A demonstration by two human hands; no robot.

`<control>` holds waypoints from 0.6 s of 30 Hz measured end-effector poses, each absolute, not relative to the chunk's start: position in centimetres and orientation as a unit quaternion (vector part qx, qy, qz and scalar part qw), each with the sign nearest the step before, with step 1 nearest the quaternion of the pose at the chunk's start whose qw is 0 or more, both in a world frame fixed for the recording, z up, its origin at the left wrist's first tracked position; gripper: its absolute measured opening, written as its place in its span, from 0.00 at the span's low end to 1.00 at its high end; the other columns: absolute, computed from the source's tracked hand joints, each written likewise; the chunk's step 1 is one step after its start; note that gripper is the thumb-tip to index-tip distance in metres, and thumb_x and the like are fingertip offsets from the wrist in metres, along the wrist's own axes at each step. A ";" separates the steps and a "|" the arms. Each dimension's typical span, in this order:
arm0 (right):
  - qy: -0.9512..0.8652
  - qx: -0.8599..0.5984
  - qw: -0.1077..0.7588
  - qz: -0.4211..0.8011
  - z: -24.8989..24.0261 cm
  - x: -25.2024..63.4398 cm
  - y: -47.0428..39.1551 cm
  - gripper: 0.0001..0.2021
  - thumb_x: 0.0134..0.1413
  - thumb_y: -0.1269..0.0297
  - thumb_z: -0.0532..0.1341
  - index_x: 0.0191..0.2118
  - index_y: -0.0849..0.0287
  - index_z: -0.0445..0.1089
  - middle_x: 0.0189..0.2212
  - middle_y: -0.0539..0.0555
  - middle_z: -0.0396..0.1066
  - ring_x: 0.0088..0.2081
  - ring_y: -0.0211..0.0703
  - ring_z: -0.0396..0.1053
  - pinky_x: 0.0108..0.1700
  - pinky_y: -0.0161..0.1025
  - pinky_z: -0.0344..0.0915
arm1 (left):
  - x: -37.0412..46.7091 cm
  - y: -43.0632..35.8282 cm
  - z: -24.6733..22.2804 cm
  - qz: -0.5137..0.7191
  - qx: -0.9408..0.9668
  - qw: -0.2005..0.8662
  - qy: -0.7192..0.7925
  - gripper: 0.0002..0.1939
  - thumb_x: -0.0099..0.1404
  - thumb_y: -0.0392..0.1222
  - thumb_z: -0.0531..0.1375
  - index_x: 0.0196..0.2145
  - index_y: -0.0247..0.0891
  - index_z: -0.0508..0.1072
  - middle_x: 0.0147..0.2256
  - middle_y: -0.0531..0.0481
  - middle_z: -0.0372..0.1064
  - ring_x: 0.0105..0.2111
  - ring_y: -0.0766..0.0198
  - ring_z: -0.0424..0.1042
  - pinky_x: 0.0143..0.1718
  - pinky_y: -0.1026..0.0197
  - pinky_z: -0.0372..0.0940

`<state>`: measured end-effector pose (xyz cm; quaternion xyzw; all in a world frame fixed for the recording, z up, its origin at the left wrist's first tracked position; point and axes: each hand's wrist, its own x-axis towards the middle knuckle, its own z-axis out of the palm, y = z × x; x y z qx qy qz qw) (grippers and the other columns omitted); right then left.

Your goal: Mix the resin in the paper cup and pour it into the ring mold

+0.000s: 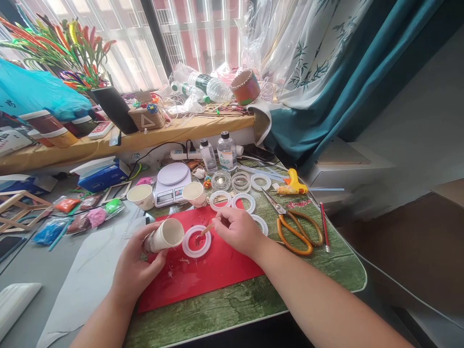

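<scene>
My left hand [136,263] is wrapped round a white paper cup [165,237], which tilts to the right beside a translucent silicone ring mould [186,244]. Between the fingertips of my right hand [241,231] is a thin wooden stick [207,229]. Its lower end reaches into the mould's centre, where small dark specks lie; whether it touches the bottom I cannot tell. The mould rests on a red sheet [203,285] with a few wet-looking smears. Behind it stand another paper cup [194,193] and more ring moulds [244,203], one partly covered by my right hand.
Orange-handled scissors [299,237], a yellow glue gun [294,183] and a red pencil [325,227] lie at right. A digital scale [170,188], clear bottles [227,153] and a third paper cup [140,196] stand behind. White paper [87,275] and bagged coloured clay [52,231] lie left.
</scene>
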<state>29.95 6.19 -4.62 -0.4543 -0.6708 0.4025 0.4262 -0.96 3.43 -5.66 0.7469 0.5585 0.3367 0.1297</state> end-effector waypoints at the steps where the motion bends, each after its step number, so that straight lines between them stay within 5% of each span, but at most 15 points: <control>1: -0.671 -0.454 0.426 0.401 -4.7 29.9 6.2 0.13 0.61 0.64 0.60 0.25 0.55 0.61 0.21 0.44 0.61 0.25 0.37 0.58 0.30 0.38 0.54 | -1.0 3.4 -5.7 0.338 0.746 0.131 0.559 0.26 0.67 0.45 0.64 0.61 0.45 0.69 0.57 0.41 0.76 0.56 0.42 0.77 0.51 0.47 0.74; 18: -0.666 -0.463 0.424 0.403 -4.8 29.9 6.1 0.13 0.62 0.64 0.61 0.25 0.55 0.63 0.20 0.44 0.59 0.24 0.37 0.57 0.29 0.38 0.53 | -0.5 3.3 -5.7 0.353 0.739 0.137 0.557 0.26 0.65 0.43 0.64 0.60 0.44 0.69 0.58 0.42 0.75 0.58 0.43 0.76 0.54 0.47 0.73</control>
